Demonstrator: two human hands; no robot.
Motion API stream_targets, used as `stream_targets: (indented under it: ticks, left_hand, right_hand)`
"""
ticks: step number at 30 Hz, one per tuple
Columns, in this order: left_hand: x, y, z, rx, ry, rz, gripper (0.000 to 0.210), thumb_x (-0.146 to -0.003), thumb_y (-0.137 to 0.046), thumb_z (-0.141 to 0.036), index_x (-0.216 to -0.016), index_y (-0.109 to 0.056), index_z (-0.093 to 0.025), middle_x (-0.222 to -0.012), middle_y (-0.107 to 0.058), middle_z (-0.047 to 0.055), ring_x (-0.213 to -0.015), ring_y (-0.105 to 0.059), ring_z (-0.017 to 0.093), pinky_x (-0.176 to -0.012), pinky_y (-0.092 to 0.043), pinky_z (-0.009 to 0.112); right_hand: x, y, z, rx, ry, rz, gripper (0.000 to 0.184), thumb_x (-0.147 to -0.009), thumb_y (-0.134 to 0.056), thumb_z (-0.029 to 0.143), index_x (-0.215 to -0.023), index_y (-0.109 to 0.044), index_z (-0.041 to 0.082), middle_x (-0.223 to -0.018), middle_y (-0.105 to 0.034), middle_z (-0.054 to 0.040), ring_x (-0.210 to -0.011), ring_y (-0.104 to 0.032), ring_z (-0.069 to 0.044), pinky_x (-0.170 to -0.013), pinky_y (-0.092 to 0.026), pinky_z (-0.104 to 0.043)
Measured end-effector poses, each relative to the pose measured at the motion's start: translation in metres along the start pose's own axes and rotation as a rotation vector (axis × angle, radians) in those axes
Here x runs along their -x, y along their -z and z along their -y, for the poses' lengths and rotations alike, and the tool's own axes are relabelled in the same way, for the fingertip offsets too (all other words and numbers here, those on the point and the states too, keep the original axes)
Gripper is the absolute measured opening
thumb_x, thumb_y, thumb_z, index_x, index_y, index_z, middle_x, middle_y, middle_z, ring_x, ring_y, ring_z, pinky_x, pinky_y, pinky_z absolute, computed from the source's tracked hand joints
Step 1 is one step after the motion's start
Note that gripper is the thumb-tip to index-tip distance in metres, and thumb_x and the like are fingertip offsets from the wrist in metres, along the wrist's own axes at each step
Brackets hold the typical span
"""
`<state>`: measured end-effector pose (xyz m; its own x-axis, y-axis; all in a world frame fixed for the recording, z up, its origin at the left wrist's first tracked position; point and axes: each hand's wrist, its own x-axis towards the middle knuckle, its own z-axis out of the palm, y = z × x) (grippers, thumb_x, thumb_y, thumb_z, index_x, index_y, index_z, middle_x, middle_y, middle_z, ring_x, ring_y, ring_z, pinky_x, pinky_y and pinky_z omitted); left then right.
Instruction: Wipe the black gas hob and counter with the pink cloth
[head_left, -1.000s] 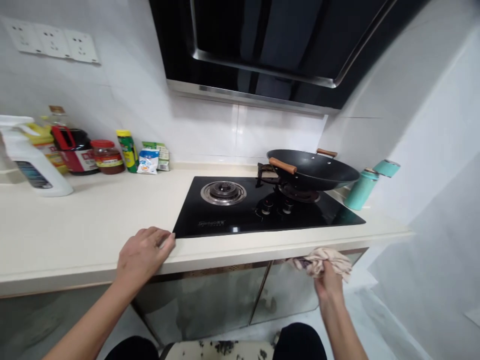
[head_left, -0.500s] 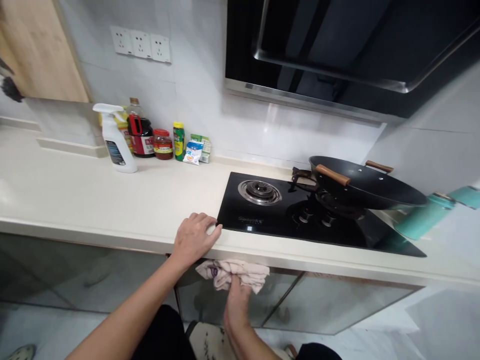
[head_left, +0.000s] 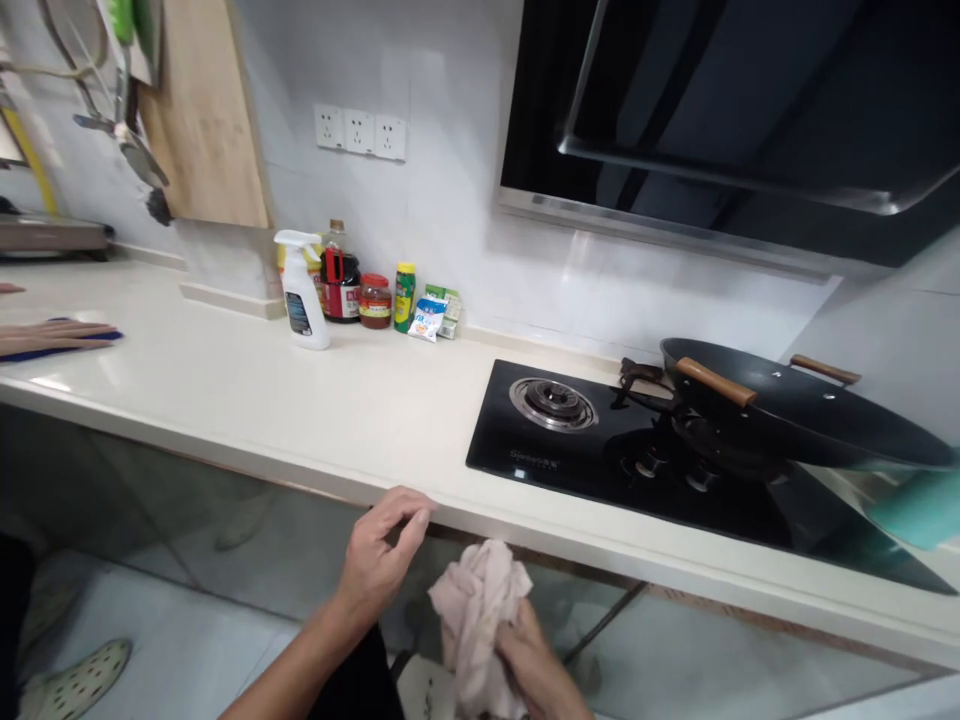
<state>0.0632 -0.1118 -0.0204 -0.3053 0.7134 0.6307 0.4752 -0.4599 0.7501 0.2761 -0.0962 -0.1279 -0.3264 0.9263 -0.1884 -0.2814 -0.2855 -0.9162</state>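
A crumpled pale pink cloth (head_left: 480,610) hangs in front of the cabinet doors, below the counter edge. My right hand (head_left: 525,645) is closed around its lower right part, and folds of the cloth hide some fingers. My left hand (head_left: 386,545) is at the counter's front edge, left of the cloth. Its fingers are bent, the thumb stands apart from them, and nothing is held. Behind the hands, the black gas stove (head_left: 502,430) is set into the white counter (head_left: 360,420).
A wok (head_left: 795,400) sits on the right burner beneath the range hood (head_left: 712,120). A spray bottle (head_left: 304,295), a sauce bottle (head_left: 341,285) and a red-lidded jar (head_left: 375,302) stand near the wall. At far left, another person's hand (head_left: 52,335) presses a dark blue cloth (head_left: 112,336).
My left hand has come off the countertop to its front edge. The pink cloth has moved down and hangs longer from my right hand. The view has turned left, showing another person's hand.
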Motion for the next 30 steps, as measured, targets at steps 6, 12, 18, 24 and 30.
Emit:
stream_targets:
  ticks: [6, 12, 18, 24, 30]
  left_hand:
    - [0.075, -0.036, 0.004, 0.435, 0.668, 0.230, 0.044, -0.072, -0.082, -0.039, -0.113, -0.072, -0.024, -0.106, -0.072, 0.009, -0.096, -0.068, 0.025, -0.084, -0.055, 0.035]
    - [0.118, -0.061, -0.007, 0.940, 0.917, 0.527, 0.067, -0.069, -0.087, -0.043, -0.129, -0.066, -0.022, -0.107, -0.075, 0.012, -0.103, -0.071, 0.032, -0.093, -0.056, 0.044]
    - [0.108, -0.025, 0.001, 0.861, 0.893, 0.018, 0.061, -0.069, -0.086, -0.042, -0.122, -0.067, -0.019, -0.106, -0.077, 0.013, -0.089, -0.074, 0.029, -0.078, -0.060, 0.037]
    - [0.048, 0.052, 0.041, 0.768, 0.668, -0.538, 0.073, -0.062, -0.090, -0.039, -0.125, -0.058, -0.024, -0.109, -0.075, 0.009, -0.086, -0.074, 0.027, -0.072, -0.063, 0.039]
    - [-0.008, 0.080, 0.078, 0.560, 0.479, -1.120, 0.045, -0.074, -0.078, -0.040, -0.107, -0.053, -0.023, -0.107, -0.072, 0.005, -0.085, -0.071, 0.015, -0.066, -0.058, 0.023]
  right_hand:
    - [0.028, 0.034, 0.032, -0.118, -0.048, 0.057, 0.052, -0.066, -0.084, 0.048, -0.109, -0.076, 0.020, -0.108, -0.076, -0.0131, -0.106, -0.068, -0.032, -0.094, -0.054, -0.046]
    - [0.038, 0.017, 0.061, 0.396, 0.077, 0.191, 0.051, -0.065, -0.082, 0.033, -0.115, -0.077, 0.024, -0.130, -0.069, -0.0094, -0.133, -0.053, -0.033, -0.114, -0.040, -0.045]
    - [0.036, 0.036, 0.134, 0.880, 0.405, 0.347, 0.041, -0.080, -0.071, 0.038, -0.120, -0.075, 0.033, -0.150, -0.053, -0.0069, -0.139, -0.048, -0.032, -0.114, -0.040, -0.046]
    - [-0.028, 0.109, 0.178, 1.296, 0.825, -0.201, 0.040, -0.090, -0.050, 0.052, -0.115, -0.073, 0.030, -0.133, -0.062, -0.0102, -0.124, -0.056, -0.032, -0.097, -0.048, -0.049]
    - [-0.057, 0.116, 0.156, 1.608, 0.871, -0.274, 0.038, -0.093, -0.041, 0.048, -0.107, -0.069, 0.026, -0.119, -0.066, -0.0073, -0.111, -0.058, -0.029, -0.094, -0.041, -0.048]
